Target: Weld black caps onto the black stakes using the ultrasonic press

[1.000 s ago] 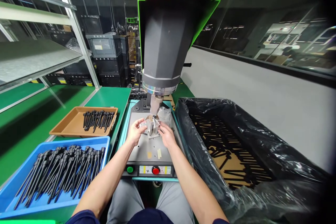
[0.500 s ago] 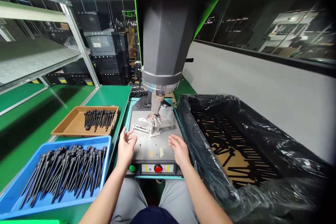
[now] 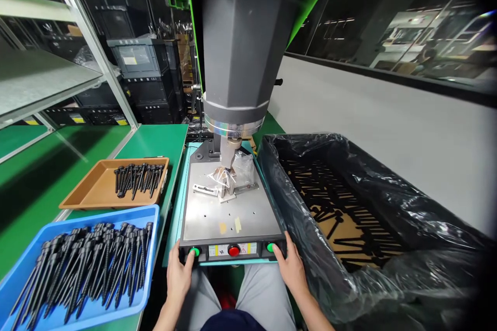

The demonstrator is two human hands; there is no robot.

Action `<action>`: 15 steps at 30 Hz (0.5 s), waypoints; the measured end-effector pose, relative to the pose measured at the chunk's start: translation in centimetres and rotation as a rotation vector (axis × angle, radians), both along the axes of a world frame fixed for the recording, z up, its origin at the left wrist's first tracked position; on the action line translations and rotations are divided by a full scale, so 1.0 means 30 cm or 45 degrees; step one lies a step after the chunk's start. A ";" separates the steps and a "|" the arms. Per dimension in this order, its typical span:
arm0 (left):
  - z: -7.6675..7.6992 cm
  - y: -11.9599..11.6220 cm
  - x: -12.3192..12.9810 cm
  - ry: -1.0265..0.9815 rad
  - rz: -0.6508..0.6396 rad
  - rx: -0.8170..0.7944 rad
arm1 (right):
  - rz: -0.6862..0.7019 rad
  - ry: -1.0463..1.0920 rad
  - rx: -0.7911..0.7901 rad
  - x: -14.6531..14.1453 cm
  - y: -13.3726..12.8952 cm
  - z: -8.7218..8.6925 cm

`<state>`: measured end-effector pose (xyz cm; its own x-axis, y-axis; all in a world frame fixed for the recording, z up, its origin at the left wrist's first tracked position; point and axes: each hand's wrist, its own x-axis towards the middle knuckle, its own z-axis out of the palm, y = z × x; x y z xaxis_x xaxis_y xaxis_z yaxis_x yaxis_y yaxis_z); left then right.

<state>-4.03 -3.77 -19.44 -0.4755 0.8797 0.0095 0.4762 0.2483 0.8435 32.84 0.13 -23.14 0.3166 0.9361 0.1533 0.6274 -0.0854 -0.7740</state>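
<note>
"Edges and room?"
"Metal plate [image 3: 215, 223], landmark: its front stretch, with small holes and two tape pieces, lay between the film-covered fixture [image 3: 225, 186] and the front edge. Grey machine head [image 3: 236, 51] stood above its rear half. Green bench [image 3: 161, 137] ran close along its left side; film-lined box [image 3: 388, 186] stood just to its right."

"Hands?"
"Left hand [image 3: 179, 271], one: unclasped, thumb on the left green button [image 3: 196, 252], at the plate's front left. Right hand [image 3: 292, 269], one: likewise, thumb at the edge of the right green button [image 3: 270, 247], front right. Neither grasped a part; whether the buttons were pushed in, cannot tell."

"Writing?"
"Label strip [image 3: 248, 249] around a red button [image 3: 233, 251], front centre of the plate: yellow bands, print too small to read. Grey crate [image 3: 149, 59], behind and left of the plate: white label, illegible."

"Containers?"
"Blue tray [image 3: 152, 248], left of the plate, forward: heaped long black bolt-like parts. Brown tray [image 3: 93, 186], left, farther back: a cluster of black parts. Film-lined box: black parts in rows on cardboard."
</note>
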 end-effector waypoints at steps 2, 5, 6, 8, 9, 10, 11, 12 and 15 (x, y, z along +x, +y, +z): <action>0.004 0.004 -0.013 -0.019 -0.025 0.010 | -0.004 0.019 -0.008 0.000 0.001 -0.009; 0.014 0.004 -0.023 -0.037 -0.036 0.018 | -0.029 0.039 -0.003 -0.003 0.003 -0.016; 0.016 0.004 -0.024 -0.043 -0.032 0.019 | -0.042 0.041 0.003 -0.006 0.003 -0.018; 0.016 0.007 -0.024 -0.061 -0.031 0.017 | -0.067 0.046 0.010 -0.011 0.002 -0.021; 0.014 0.009 -0.025 -0.073 -0.034 0.015 | -0.071 0.050 0.012 -0.014 0.001 -0.021; 0.010 0.011 -0.027 -0.087 -0.040 0.013 | -0.067 0.057 0.010 -0.015 0.000 -0.020; 0.007 0.012 -0.029 -0.102 -0.047 0.014 | -0.057 0.065 0.004 -0.016 -0.001 -0.018; 0.003 0.013 -0.032 -0.117 -0.054 0.012 | -0.045 0.072 -0.005 -0.017 -0.003 -0.015; 0.006 0.012 -0.038 -0.152 -0.060 -0.015 | -0.019 0.085 -0.045 -0.014 -0.006 -0.001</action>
